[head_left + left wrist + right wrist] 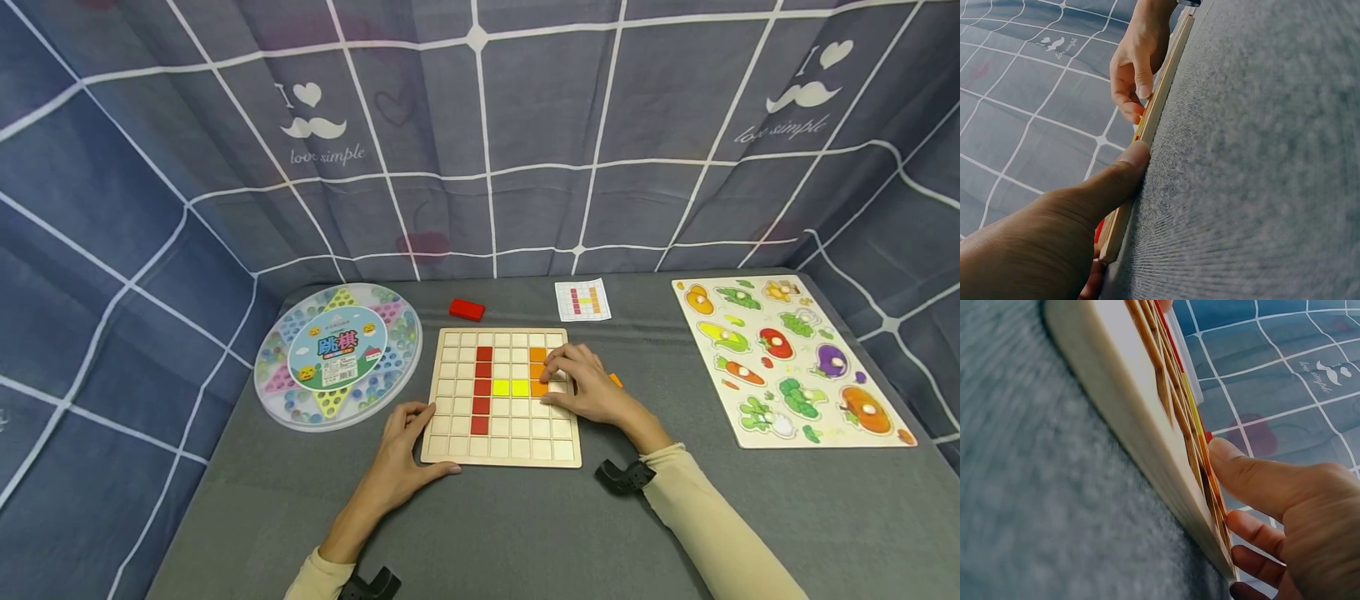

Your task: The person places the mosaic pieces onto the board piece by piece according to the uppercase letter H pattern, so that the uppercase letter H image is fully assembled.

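A wooden grid board (452, 450) lies on the grey cloth. It bears a column of several red tiles (482, 388), two yellow tiles (511, 388) and a column of orange tiles (537, 356). My left hand (401, 458) holds the board's near left corner, fingers along the left side and thumb (1130, 164) at the front edge. Over the right part of the board, my right hand (585, 387) has thumb and fingertips around the lowest visible orange tile (537, 389). In the right wrist view, the thumb (1229, 459) and forefinger lie against the orange strip.
Behind the board are a red block (467, 310) and a small pattern card (583, 300). An orange piece (616, 380) shows partly beyond my right hand. A round Chinese checkers case (337, 357) sits left, a vegetable puzzle board (795, 362) right. Checked cloth (525, 125) hangs behind.
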The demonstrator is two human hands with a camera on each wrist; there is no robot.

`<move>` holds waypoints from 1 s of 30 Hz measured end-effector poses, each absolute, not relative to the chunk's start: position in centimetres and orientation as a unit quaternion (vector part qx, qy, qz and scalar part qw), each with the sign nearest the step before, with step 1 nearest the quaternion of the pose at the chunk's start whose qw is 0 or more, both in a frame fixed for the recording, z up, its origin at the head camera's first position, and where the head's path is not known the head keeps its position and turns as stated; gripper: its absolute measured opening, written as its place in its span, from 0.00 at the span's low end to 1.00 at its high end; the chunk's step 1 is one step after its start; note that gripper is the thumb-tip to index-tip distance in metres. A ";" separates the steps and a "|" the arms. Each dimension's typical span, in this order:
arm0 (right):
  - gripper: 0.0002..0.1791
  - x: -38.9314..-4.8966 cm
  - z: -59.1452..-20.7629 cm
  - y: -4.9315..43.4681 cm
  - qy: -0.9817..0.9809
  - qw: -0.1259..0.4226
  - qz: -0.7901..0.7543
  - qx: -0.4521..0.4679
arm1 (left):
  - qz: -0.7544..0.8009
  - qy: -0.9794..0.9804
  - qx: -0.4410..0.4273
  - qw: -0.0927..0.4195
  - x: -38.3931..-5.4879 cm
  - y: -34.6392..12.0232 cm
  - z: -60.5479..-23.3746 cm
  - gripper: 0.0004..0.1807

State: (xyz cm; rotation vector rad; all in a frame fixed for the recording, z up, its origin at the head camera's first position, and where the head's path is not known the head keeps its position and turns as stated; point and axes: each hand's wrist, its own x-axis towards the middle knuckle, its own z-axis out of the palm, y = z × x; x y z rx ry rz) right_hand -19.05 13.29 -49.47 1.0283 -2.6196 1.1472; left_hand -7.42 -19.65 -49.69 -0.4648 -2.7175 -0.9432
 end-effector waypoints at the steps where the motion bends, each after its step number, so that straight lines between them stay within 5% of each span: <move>1: 0.14 -19.0 -49.4 13.4 -0.860 0.050 0.379 0.338 | -0.321 -0.927 -0.160 0.114 -7.4 -19.6 -49.7 0.53; 12: 0.17 -19.7 -48.5 17.4 -0.883 0.039 0.367 0.289 | -0.326 -0.924 -0.160 0.116 -7.6 -19.5 -49.9 0.53; 30: 0.18 -20.1 -48.1 21.4 -0.874 -0.081 0.373 0.301 | -0.325 -0.925 -0.159 0.116 -7.6 -19.7 -49.9 0.54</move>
